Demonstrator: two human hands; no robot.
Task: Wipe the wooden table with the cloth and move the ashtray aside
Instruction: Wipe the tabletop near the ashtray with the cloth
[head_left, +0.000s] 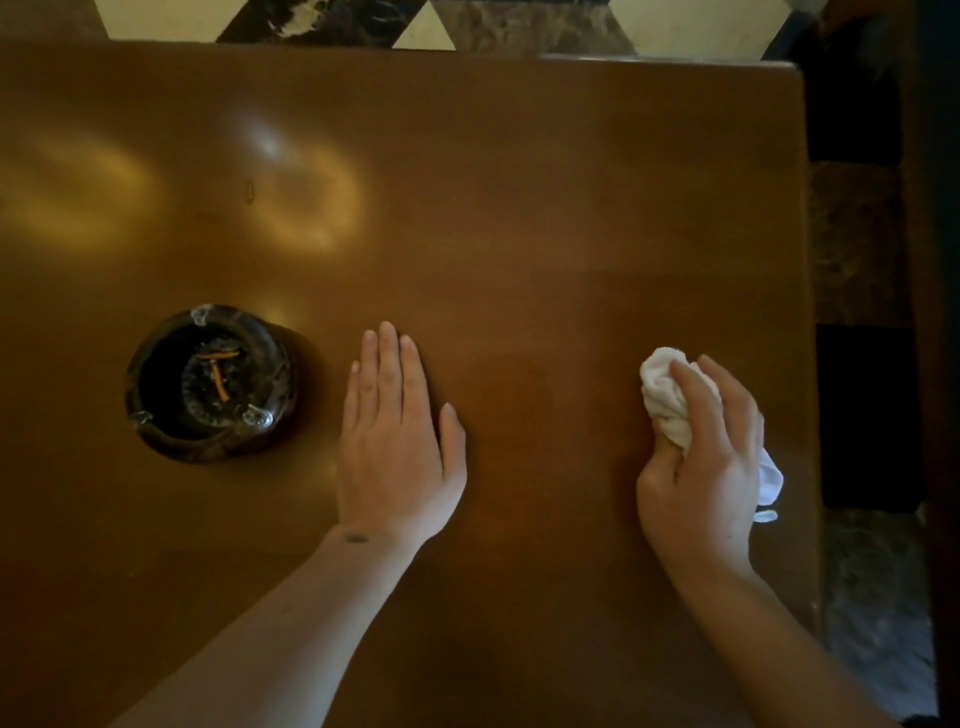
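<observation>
**Inspector:** Fingers (696, 400) of the right hand (701, 467) are curled tight around a bunched white cloth (662, 395). The wad bulges out beyond the fingertips, and a loose tail shows past the outer edge of the palm. Fingers of the left hand (395, 441) are straight, held together and laid flat on the table (519, 208), holding nothing.

**Clerk:** What lies around them?

**Inspector:** Just beside the little-finger edge of the flat hand, apart from it, stands the ashtray (210, 382). Between the two hands there is bare wood. Ahead of the flat fingertips, well apart, a small dark speck (250, 191) sits on the surface amid pale patches of reflected light. Outward of the cloth-holding fingers the table edge runs close, with patterned floor (857, 260) beyond it.

**Clerk:** Anything standing in the way?

**Inspector:** Only the ashtray, on the stretch of table outward of the left hand.

**Clerk:** Condition of the task's things?

**Inspector:** Ashtray: round, dark, thick-walled, with glassy notches on the rim and a patterned glass bottom holding orange butts. Cloth: white, crumpled, compact; whether it touches the wood I cannot tell. Table: brown, smooth and glossy.
</observation>
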